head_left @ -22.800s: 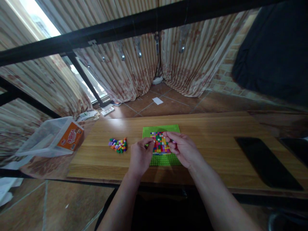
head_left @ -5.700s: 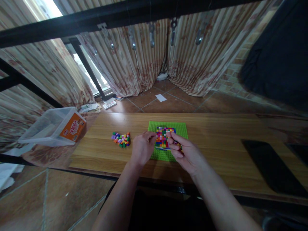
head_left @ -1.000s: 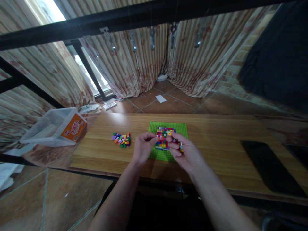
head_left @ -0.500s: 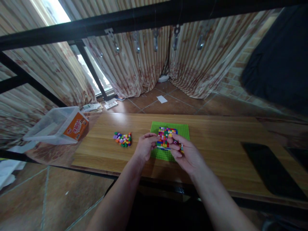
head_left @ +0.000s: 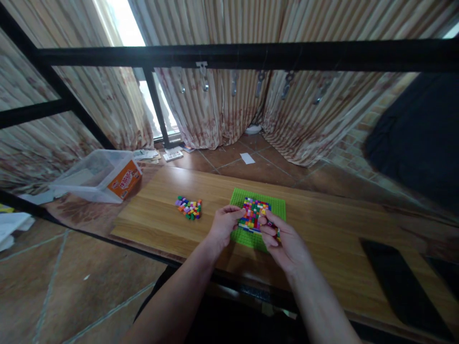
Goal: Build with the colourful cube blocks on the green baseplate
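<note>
A green studded baseplate (head_left: pixel 278 200) lies on the wooden table, bearing a block of many-coloured toy bricks (head_left: pixel 254 205). My left hand (head_left: pixel 225 224) is closed at the block's left side, thumb and forefinger pinched together. What sits between those fingertips, if anything, is too small to make out. Over the right part of the block, my right hand (head_left: pixel 281 236) is closed on small toy bricks; a yellow brick (head_left: pixel 263 212) shows at its fingertips, and others are partly hidden in the curled fingers. To the left, a loose pile of coloured bricks (head_left: pixel 189 208) rests on the table.
A clear plastic bin (head_left: pixel 89 184) with an orange label stands beyond the table's left end. On the table's right lies a dark flat panel (head_left: pixel 401 282). A black metal bar (head_left: pixel 229 55) with hanging hooks crosses in front of the curtains (head_left: pixel 215 119).
The camera view has tilted and shifted, so the scene appears lower and turned. Both hands keep nearly the same places over the brick block.
</note>
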A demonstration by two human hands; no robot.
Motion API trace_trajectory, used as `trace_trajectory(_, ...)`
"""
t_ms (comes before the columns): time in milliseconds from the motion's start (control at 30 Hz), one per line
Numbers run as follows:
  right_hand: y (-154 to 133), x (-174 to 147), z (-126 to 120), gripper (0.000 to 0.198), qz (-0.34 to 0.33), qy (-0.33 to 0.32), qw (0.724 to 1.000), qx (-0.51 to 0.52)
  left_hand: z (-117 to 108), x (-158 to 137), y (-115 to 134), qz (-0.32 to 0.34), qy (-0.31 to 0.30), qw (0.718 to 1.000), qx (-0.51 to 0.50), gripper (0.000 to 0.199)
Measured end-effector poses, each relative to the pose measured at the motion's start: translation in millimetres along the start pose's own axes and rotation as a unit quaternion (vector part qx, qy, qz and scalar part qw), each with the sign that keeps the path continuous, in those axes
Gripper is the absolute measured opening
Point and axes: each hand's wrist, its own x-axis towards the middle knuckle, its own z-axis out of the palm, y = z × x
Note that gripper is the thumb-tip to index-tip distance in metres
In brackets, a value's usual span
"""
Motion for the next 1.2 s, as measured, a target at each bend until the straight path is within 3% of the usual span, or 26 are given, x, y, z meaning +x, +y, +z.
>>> trace_trajectory(200,-1.9,2.7,-6.2,0.025,-0.029,0.008,0.999,-0.032,-5.0,-4.6,6.1,0.016,-0.019,1.000,0.001,0.042)
trace_trajectory(300,-2.8,3.1,-7.3,0.028,-0.047,0.020,0.996,-0.068,-9.3,-9.5,16.3,0.091,-0.012,0.996,0.020,0.036)
trace_trajectory(400,-1.7,1.0,-3.9,0.033,-0.038,0.022,0.994,-0.103,-10.7,-17.4,22.8,0.190,-0.094,0.973,0.095,0.024)
trace_trajectory(467,0.2,-1.5,0.5,0.034,-0.023,0.018,0.992,-0.121,-9.8,-23.1,22.7,0.215,-0.170,0.951,0.144,0.020)
trace_trajectory(533,2.3,-4.1,5.3,0.035,-0.012,0.019,0.991,-0.133,-8.5,-27.7,20.6,0.240,-0.205,0.929,0.191,0.016)
trace_trajectory(733,5.6,-7.2,11.7,0.037,-0.009,0.027,0.986,-0.163,-10.6,-34.4,20.1,0.347,-0.165,0.853,0.353,0.014)
trace_trajectory(900,9.4,-5.8,10.8,0.035,-0.020,0.038,0.984,-0.175,-14.4,-35.6,19.7,0.405,-0.146,0.801,0.415,0.013)
trace_trajectory(1033,10.3,-5.4,9.9,0.036,-0.016,0.031,0.984,-0.174,-13.6,-35.4,18.8,0.407,-0.132,0.798,0.425,0.011)
trace_trajectory(1200,-5.8,-2.3,3.6,0.033,0.002,0.021,0.995,-0.097,-14.4,-31.1,18.3,0.365,-0.068,0.833,0.410,0.013)
